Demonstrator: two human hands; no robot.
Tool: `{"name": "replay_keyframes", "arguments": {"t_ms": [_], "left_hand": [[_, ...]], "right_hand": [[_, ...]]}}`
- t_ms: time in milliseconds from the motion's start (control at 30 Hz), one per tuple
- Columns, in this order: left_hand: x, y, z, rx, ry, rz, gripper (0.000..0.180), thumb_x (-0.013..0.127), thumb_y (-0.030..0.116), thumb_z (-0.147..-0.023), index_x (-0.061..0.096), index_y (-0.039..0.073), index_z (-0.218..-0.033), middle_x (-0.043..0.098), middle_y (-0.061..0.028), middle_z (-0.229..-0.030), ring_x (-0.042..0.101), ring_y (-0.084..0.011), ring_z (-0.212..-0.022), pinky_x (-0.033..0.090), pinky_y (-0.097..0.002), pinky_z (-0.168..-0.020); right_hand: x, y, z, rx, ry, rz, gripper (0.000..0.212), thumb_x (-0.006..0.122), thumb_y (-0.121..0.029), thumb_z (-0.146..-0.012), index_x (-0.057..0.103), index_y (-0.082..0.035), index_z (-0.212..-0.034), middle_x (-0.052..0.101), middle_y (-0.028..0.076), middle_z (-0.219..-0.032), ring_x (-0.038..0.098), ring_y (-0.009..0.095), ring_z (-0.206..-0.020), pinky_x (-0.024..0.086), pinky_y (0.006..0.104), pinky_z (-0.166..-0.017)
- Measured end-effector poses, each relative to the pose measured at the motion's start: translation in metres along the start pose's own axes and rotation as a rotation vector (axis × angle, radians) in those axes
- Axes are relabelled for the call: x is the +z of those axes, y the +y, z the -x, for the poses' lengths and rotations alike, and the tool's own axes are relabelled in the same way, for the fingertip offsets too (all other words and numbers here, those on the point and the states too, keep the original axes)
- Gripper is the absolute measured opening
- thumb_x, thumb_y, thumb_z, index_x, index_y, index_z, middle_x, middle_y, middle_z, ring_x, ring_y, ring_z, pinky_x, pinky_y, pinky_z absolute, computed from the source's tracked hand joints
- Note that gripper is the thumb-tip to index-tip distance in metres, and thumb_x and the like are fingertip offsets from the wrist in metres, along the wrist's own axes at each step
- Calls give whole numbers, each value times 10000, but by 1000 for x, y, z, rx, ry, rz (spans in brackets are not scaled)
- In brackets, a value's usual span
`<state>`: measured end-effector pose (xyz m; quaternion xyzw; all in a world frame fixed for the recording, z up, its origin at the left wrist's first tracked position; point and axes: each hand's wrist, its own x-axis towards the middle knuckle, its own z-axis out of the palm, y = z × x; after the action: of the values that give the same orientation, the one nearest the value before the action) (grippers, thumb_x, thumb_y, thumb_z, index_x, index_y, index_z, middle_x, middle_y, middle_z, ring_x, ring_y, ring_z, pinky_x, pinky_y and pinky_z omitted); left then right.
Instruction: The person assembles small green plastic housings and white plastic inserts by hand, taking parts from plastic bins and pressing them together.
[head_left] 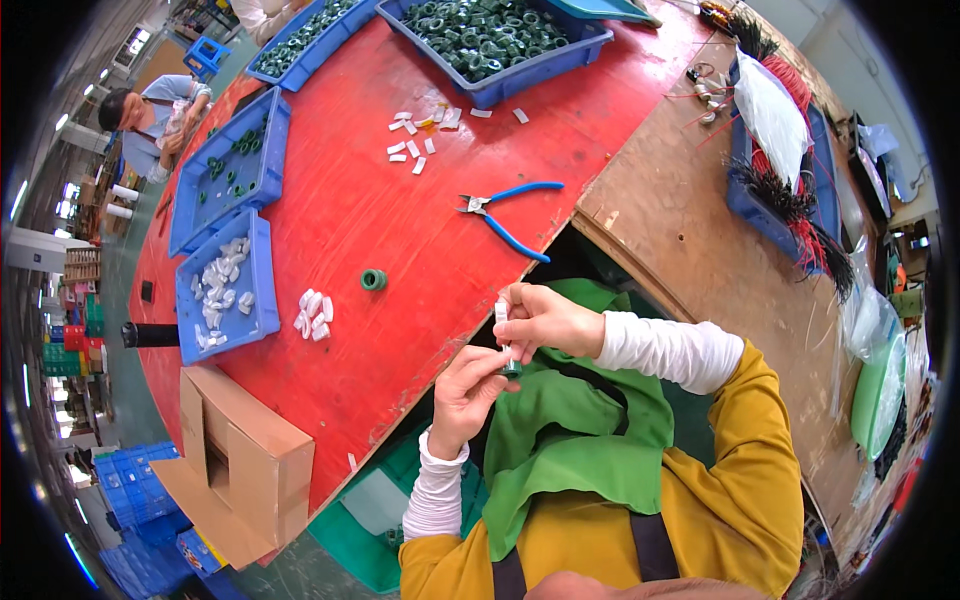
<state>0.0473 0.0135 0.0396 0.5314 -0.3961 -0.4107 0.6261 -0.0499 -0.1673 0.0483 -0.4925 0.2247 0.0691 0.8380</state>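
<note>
Over the red table's near edge, my two hands meet in front of the green apron. My left hand (466,396) pinches a dark green ring (511,369) between thumb and fingers. Just above it my right hand (556,320) is closed on a small white plastic piece (501,312), whose lower part is hidden by the fingers. Whether the white piece touches the ring I cannot make out. Beyond my hands a single green ring (373,280) sits on the table. A small pile of white pieces (314,315) lies left of it.
Blue-handled cutters (513,213) lie ahead, past them scattered white tabs (417,145). A blue tray of green rings (482,88) stands at the back; a tray of white pieces (265,300) and a cardboard box (285,450) are left. Red and black wires (800,210) fill a right-hand tray.
</note>
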Motion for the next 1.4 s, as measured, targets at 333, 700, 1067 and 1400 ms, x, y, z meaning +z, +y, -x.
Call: {"name": "replay_keyframes", "arguments": {"t_ms": [333,700,1067,1400], "left_hand": [[-6,7,5,-39,-12,54,177,584,-3,-895,636,-32,-1061,551,-108,-1022,625,-194,-856,590,-310,-728],[-22,15,14,-133,-41,294,240,623,184,-912,637,-5,-1061,560,-126,-961,638,-221,-752,568,-314,-641],[-24,15,18,-131,-47,300,221,622,181,-911,645,5,-1042,504,-108,-961,620,-218,-762,575,-315,-633],[-13,13,10,-122,-80,389,180,615,152,-911,666,27,-1030,511,-105,-1036,577,-238,-967,603,-323,-695]], "right_hand": [[2,16,5,107,-58,49,357,600,-271,-927,481,-22,-1154,616,53,-955,637,134,-785,543,284,-628],[7,19,15,-669,-184,781,506,671,-72,-782,496,-20,-1253,615,97,-1104,537,238,-1046,449,360,-928],[3,12,14,-594,-268,641,344,649,-42,-824,562,-18,-1155,618,70,-898,608,165,-714,516,304,-653],[4,30,8,-484,-371,106,233,624,-128,-913,577,-20,-1114,605,19,-942,587,114,-826,499,279,-734]]}}
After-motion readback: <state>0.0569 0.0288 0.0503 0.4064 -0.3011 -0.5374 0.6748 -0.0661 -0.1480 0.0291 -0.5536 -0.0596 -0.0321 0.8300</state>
